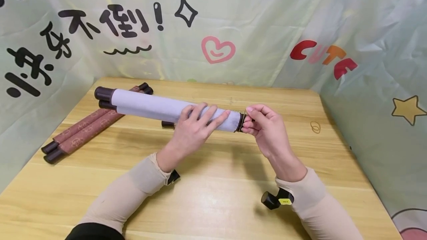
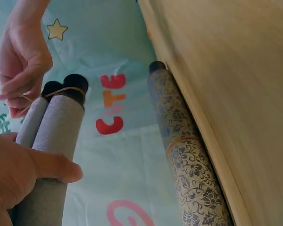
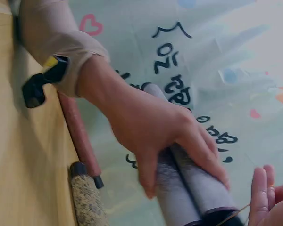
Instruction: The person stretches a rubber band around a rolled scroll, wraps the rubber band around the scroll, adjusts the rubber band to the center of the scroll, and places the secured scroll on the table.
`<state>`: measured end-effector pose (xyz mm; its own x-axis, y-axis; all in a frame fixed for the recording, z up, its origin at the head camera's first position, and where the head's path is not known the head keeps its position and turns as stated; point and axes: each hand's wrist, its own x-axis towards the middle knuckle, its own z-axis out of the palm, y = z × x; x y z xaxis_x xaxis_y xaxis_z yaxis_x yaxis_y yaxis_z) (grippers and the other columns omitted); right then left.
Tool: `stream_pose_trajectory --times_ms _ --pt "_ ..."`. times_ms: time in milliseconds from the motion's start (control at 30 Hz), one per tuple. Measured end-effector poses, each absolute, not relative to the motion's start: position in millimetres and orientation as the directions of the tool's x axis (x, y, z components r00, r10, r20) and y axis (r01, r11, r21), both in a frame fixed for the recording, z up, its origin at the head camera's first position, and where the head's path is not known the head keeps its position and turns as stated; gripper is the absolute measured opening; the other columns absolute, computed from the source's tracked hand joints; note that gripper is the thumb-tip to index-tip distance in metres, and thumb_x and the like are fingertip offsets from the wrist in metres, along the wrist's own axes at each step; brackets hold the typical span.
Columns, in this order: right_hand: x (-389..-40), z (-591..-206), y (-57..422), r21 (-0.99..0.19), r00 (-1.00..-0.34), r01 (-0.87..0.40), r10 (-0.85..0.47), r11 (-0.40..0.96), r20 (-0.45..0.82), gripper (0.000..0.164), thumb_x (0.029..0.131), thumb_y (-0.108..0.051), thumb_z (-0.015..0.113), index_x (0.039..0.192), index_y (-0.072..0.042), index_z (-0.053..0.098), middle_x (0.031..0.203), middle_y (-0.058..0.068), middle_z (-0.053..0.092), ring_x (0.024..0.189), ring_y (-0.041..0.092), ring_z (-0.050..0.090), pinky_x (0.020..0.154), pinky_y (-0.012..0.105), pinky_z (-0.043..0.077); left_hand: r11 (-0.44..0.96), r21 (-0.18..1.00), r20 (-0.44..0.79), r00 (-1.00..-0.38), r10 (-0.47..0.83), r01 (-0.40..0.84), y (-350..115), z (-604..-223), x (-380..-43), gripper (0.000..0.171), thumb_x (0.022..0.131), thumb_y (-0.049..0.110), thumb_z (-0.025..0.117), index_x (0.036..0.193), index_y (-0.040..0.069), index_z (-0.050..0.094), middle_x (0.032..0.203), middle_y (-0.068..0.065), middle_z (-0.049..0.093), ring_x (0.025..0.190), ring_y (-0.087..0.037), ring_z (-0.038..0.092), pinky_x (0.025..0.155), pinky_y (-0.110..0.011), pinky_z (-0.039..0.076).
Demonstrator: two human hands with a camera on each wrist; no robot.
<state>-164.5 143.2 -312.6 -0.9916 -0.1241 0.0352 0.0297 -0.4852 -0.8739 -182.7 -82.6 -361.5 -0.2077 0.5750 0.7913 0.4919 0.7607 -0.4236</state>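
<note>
Above the table, a rolled scroll [image 1: 146, 105] with a pale lavender-grey back and dark end knobs is held at a slight tilt. It is rolled from both ends into two parallel rolls. My left hand [image 1: 191, 132] grips it around the middle, fingers over the top and thumb on the other side. At the scroll's right end, my right hand [image 1: 270, 132] pinches a thin rubber band [image 2: 66, 89]. That band loops around the dark knobs and stretches out to the fingertips, as the left wrist view shows.
A reddish-brown patterned scroll [image 1: 86, 130] lies at the table's left. Behind the held scroll is a floral-patterned scroll [image 2: 193, 174] with a band around it, mostly hidden in the head view. Loose rubber bands [image 1: 315, 127] lie at the right. Printed fabric [image 1: 253, 29] walls the table's back and sides.
</note>
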Motion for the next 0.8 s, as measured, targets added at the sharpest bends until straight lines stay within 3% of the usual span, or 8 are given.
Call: stream_pose_trajectory --times_ms 233,367,500,633,800 --pt "-165 -313 144 -0.802 -0.994 0.105 -0.097 -0.588 -0.058 0.014 0.097 -0.004 0.059 0.085 -0.006 0.064 0.065 0.003 0.062 0.051 0.008 0.060 0.050 0.019 0.052 0.816 -0.310 0.872 -0.197 0.448 0.487 -92 -356 -186 0.039 0.098 0.017 0.056 0.135 0.024 0.061 0.116 -0.007 0.064 0.104 -0.030 0.057 0.085 -0.048 0.037" --pt "-167 -312 147 -0.762 -0.983 0.181 -0.144 -0.622 -0.115 0.012 0.097 -0.005 0.060 0.085 -0.006 0.064 0.063 0.003 0.061 0.049 0.006 0.059 0.046 0.017 0.049 0.796 -0.317 0.893 -0.121 0.434 0.515 -94 -354 -188 0.038 0.095 0.017 0.061 0.133 0.023 0.063 0.116 -0.008 0.065 0.101 -0.031 0.057 0.082 -0.049 0.036" --pt "-168 -310 151 -0.774 -0.986 0.162 -0.136 -0.611 -0.098 0.013 0.095 -0.005 0.062 0.083 -0.007 0.064 0.060 0.001 0.058 0.045 0.004 0.054 0.040 0.014 0.044 0.757 -0.363 0.892 -0.033 0.451 0.544 -93 -354 -189 0.039 0.092 0.017 0.066 0.130 0.021 0.065 0.116 -0.009 0.065 0.098 -0.032 0.059 0.081 -0.049 0.037" --pt "-167 -309 152 -0.784 -0.983 0.166 -0.164 -0.597 -0.083 0.015 0.096 -0.004 0.059 0.082 -0.007 0.065 0.059 -0.001 0.054 0.043 0.002 0.049 0.038 0.013 0.038 0.742 -0.358 0.904 0.010 0.428 0.566 -90 -356 -190 0.039 0.090 0.020 0.070 0.129 0.020 0.066 0.116 -0.010 0.066 0.098 -0.032 0.060 0.080 -0.050 0.037" --pt "-166 -310 151 -0.707 -0.961 0.243 -0.262 -0.664 -0.085 0.017 0.099 -0.004 0.054 0.085 -0.005 0.064 0.061 0.001 0.056 0.046 0.004 0.051 0.038 0.012 0.037 0.743 -0.256 0.931 -0.047 0.361 0.619 -92 -357 -191 0.042 0.089 0.027 0.071 0.130 0.019 0.065 0.116 -0.012 0.065 0.099 -0.035 0.059 0.078 -0.053 0.038"
